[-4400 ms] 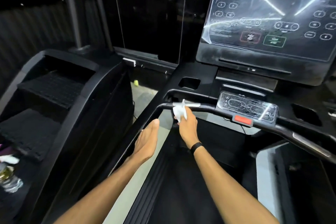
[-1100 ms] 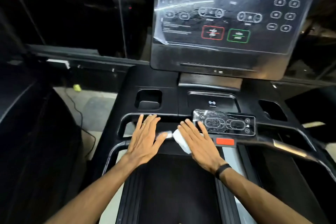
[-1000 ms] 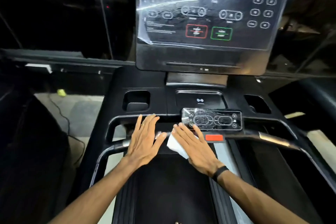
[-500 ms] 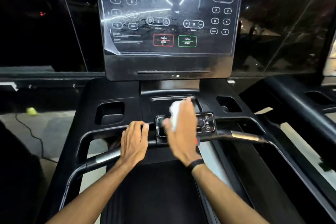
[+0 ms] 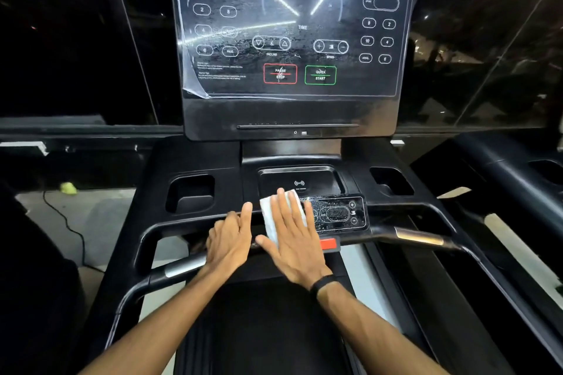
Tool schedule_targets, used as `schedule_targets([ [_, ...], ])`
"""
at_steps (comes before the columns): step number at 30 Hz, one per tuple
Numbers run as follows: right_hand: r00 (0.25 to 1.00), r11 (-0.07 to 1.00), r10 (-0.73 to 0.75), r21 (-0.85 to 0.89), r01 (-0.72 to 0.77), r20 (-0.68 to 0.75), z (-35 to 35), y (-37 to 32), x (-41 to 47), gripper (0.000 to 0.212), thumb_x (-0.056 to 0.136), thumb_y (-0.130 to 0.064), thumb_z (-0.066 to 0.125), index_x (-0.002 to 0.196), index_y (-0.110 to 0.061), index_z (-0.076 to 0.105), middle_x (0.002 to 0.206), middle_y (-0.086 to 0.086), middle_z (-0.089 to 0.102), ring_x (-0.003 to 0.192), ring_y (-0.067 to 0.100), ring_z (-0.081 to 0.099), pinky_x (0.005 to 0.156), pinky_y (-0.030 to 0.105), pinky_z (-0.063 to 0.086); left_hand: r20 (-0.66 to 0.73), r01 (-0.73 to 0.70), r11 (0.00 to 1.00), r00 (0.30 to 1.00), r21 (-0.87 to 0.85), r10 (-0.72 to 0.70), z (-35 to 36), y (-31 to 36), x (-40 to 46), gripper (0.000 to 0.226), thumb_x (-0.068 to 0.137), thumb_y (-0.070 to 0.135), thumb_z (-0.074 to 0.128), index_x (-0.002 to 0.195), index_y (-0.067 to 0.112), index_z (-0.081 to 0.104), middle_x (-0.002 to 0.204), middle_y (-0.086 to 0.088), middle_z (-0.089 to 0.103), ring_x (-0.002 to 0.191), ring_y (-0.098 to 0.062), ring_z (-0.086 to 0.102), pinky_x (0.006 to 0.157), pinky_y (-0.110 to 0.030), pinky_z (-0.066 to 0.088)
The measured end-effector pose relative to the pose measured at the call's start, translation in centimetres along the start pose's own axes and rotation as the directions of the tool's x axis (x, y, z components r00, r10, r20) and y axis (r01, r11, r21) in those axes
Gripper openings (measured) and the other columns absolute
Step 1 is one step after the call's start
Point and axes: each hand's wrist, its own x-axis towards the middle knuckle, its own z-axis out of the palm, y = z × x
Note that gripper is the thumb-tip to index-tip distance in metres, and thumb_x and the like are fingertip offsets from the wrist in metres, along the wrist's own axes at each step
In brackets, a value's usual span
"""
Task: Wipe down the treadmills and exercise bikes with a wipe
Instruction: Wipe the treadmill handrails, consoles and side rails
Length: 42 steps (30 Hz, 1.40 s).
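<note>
The head view looks down from a dim gym, dark glass panes behind and a strip of pale floor at the left, onto a black treadmill [image 5: 195,161] whose upright console [image 5: 292,39] carries a film-covered display with red stop and green start keys. Below it the deck has two cup wells at the left and right edges and a shallow tray in the middle. At the front edge of the deck, just behind the handlebar [image 5: 417,236], sits a small glossy control panel [image 5: 338,213] above a red safety tab [image 5: 329,244]. The white wipe [image 5: 269,215] lies flat on the left end of that panel, pinned under the right hand [image 5: 292,234], whose fingers are spread and pressed flat on top, not pinching. The left hand [image 5: 230,240] rests beside it on the handlebar, fingers loosely together, holding nothing. The wipe looks thin, limp and light, so it will likely bunch or slide out unless the palm bears down across its middle; its free left edge is the place to pinch for refolding. The panel's film looks wrinkled and may catch the wipe.
</note>
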Motion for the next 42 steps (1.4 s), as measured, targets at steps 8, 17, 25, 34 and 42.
schedule_targets([
  [8, 0.989, 0.988, 0.147, -0.052, -0.146, 0.031, -0.9, 5.5, -1.0, 0.089, 0.097, -0.073, 0.008, 0.16, -0.011, -0.002, 0.168, 0.004, -0.011, 0.154, 0.023, -0.012, 0.122, 0.052, -0.008, 0.121, -0.05, 0.977, 0.992, 0.205, 0.025, 1.3, 2.0, 1.1, 0.096, 0.081, 0.079, -0.005, 0.089, 0.013, 0.065, 0.107, -0.012, 0.065, 0.106, -0.035, 0.058, 0.09, -0.044, 0.039],
  [17, 0.97, 0.972, 0.235, -0.038, -0.233, 0.055, -1.6, 10.1, -1.9, 0.091, 0.094, -0.076, -0.001, 0.159, -0.012, -0.008, 0.166, 0.004, -0.018, 0.153, 0.022, -0.019, 0.122, 0.05, -0.013, 0.181, -0.125, 0.956, 0.98, 0.266, 0.078, 1.8, 2.4, 0.5, 0.086, 0.085, 0.074, -0.004, 0.075, 0.012, 0.056, 0.088, -0.006, 0.057, 0.101, -0.033, 0.058, 0.089, -0.042, 0.037],
  [25, 0.906, 0.904, 0.419, 0.063, -0.422, 0.06, -1.5, 13.4, -3.0, 0.098, 0.086, -0.08, -0.011, 0.158, -0.013, -0.015, 0.166, 0.004, -0.018, 0.151, 0.018, -0.024, 0.12, 0.043, -0.02, 0.176, -0.138, 0.945, 0.98, 0.295, 0.089, 2.1, 2.5, 0.2, 0.088, 0.083, 0.076, -0.006, 0.073, 0.013, 0.055, 0.084, -0.004, 0.056, 0.095, -0.031, 0.058, 0.081, -0.039, 0.036],
  [34, 0.845, 0.827, 0.536, 0.202, -0.524, -0.001, 0.1, 5.9, -2.0, 0.11, 0.085, -0.082, -0.007, 0.154, 0.004, -0.013, 0.162, 0.023, -0.019, 0.151, 0.029, -0.022, 0.123, 0.047, -0.011, 0.141, -0.104, 0.964, 0.987, 0.246, 0.071, 1.9, 2.8, 0.1, 0.101, 0.079, 0.074, -0.01, 0.101, 0.012, 0.067, 0.101, -0.014, 0.068, 0.103, -0.036, 0.061, 0.084, -0.041, 0.037],
  [42, 0.961, 0.958, 0.264, 0.141, -0.251, -0.087, 1.2, -3.4, -0.3, 0.075, 0.106, -0.049, 0.01, 0.155, 0.009, 0.006, 0.163, 0.027, -0.004, 0.153, 0.037, -0.007, 0.123, 0.05, 0.006, 0.056, 0.094, 0.975, 0.995, -0.2, -0.085, 1.2, 2.6, 0.5, 0.115, 0.069, 0.086, -0.021, 0.112, 0.026, 0.067, 0.105, -0.004, 0.072, 0.116, -0.033, 0.057, 0.099, -0.047, 0.034],
])
